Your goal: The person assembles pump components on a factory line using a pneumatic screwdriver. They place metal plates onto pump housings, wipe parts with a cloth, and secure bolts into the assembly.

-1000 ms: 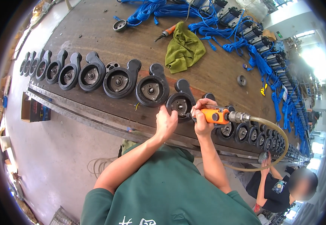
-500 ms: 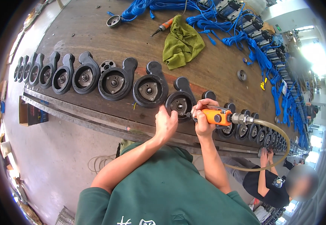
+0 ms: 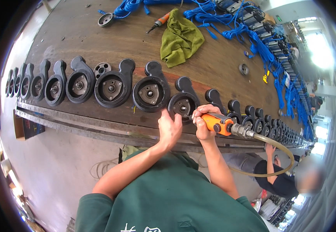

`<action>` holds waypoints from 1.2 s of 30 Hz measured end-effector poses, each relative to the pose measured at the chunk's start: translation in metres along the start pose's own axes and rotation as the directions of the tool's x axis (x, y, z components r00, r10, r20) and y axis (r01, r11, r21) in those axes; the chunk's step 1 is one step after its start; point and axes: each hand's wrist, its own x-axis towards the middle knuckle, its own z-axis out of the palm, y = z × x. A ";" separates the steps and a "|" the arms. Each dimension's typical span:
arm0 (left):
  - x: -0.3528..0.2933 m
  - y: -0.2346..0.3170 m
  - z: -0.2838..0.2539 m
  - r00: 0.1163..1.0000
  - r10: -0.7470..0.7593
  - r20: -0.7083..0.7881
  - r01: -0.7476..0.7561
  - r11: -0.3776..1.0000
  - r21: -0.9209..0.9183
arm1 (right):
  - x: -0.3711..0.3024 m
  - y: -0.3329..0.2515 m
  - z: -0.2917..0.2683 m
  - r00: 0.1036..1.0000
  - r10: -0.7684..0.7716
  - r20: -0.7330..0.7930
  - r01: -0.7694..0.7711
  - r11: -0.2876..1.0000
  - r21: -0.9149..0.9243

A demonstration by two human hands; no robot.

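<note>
1. I'm looking down at a long wooden workbench point(image 3: 98, 34), and the landmark is the round black housing point(image 3: 182, 105) right in front of me, the one with the metal hub in its middle.
2. My right hand point(image 3: 202, 123) is wrapped tight round an orange pneumatic screwdriver point(image 3: 217, 123), whose tip points at the near rim of that housing.
3. My left hand point(image 3: 169, 128) sits just left of the tool, fingers curled loosely with nothing in them, one fingertip up against the lower left edge of the housing.
4. From the back of the screwdriver an air hose point(image 3: 276, 149) loops away to the right of the housing and down past the bench edge.
5. Left of the housing runs a row of matching black housings point(image 3: 113, 87), side by side along the near edge of the bench; right of it the same row carries on, shrinking off toward the far end.
6. Beyond the housing, farther back on the bench, lies a crumpled green cloth point(image 3: 180, 38), with a second orange-handled tool point(image 3: 159, 23) just left of it.
7. Farther back and right of the housing, blue cables point(image 3: 268, 54) trail along the far side of the bench.
8. Below and right of the housing, past the bench edge, another person in a dark top point(image 3: 278, 181) reaches a hand up to the bench.
</note>
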 end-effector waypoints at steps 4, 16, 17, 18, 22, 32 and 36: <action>-0.001 -0.001 0.006 1.000 0.023 -0.017 -0.023 0.999 -0.029 | -0.004 0.000 -0.005 0.999 0.041 -0.015 -0.040 0.999 0.030; 0.024 -0.022 0.002 0.995 -0.064 -0.083 0.066 0.998 0.023 | 0.018 -0.007 -0.008 0.989 0.149 0.009 -0.145 0.944 0.297; 0.014 0.003 0.000 0.995 -0.088 -0.038 0.089 0.996 0.008 | 0.017 -0.005 -0.014 0.987 0.156 0.049 -0.164 0.951 0.261; 0.013 0.001 -0.001 0.991 -0.136 -0.006 0.136 0.990 -0.026 | 0.016 -0.008 -0.016 0.987 0.127 0.099 -0.149 0.954 0.260; 0.009 0.009 -0.007 0.968 -0.215 0.129 0.226 0.971 -0.072 | 0.032 -0.024 -0.017 0.988 0.005 0.155 -0.047 0.961 0.272; 0.017 0.009 0.007 0.971 -0.236 0.040 0.233 0.970 0.061 | 0.066 0.020 -0.023 0.987 0.154 -0.051 -0.131 0.943 0.306; 0.015 0.007 0.004 0.979 -0.200 0.028 0.199 0.980 0.026 | 0.069 0.022 -0.017 0.985 0.170 -0.038 -0.149 0.938 0.313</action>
